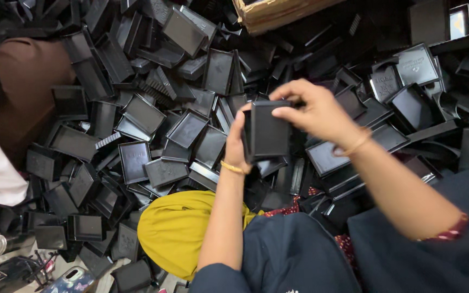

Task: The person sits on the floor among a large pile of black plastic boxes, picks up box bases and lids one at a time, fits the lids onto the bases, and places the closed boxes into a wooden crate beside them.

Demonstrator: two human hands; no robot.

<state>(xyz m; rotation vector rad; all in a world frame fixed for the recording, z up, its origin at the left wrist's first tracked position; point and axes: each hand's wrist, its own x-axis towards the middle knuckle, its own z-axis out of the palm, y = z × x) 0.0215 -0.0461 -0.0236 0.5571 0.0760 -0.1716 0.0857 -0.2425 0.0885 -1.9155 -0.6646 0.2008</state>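
I hold a black rectangular plastic tray piece up in front of me with both hands. My left hand grips its left edge from below, a thin yellow bangle on the wrist. My right hand comes over from the right and pinches its top right corner with thumb and fingers. The piece stands nearly upright, its flat side toward me. It may be two pieces pressed together; I cannot tell.
A large heap of several black plastic trays and lids covers the floor all around. A cardboard box sits at the top. Yellow cloth lies on my lap, brown fabric at left, a phone lower left.
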